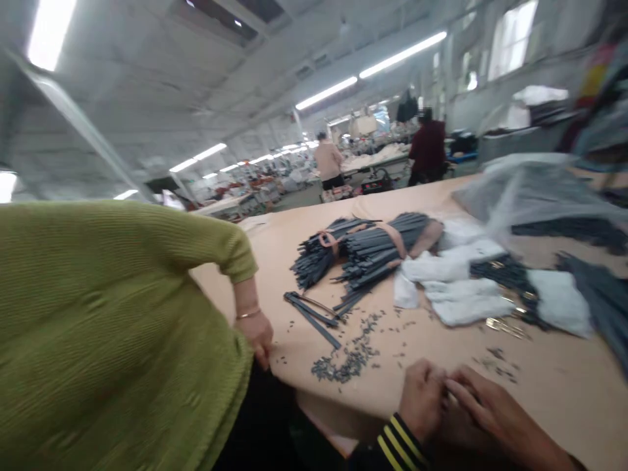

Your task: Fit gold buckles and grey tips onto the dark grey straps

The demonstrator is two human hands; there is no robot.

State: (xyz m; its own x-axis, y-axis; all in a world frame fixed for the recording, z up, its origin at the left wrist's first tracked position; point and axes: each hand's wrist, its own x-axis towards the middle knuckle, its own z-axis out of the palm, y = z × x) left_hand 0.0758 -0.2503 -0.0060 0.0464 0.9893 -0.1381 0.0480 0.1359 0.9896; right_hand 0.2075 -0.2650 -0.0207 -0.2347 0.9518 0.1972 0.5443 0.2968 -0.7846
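My left hand [422,400], below a black cuff with yellow stripes, is closed at the table's front edge. Its fingertips meet those of my right hand [478,396], which is closed too. Anything pinched between them is hidden or too small to name. To their left, small dark pieces [350,360] lie scattered on the tan table [289,229]. Behind these are loose dark strips [314,317] and two tied bundles of dark strips [380,245]. White folded cloths [466,301] and gold-coloured metal pieces [505,327] lie beyond my right hand.
A person in a green sweater [122,314] stands close on the left, a hand on the table edge. Clear plastic sheeting [530,190] and more dark strips [596,301] lie at the right. Two people are farther back among worktables.
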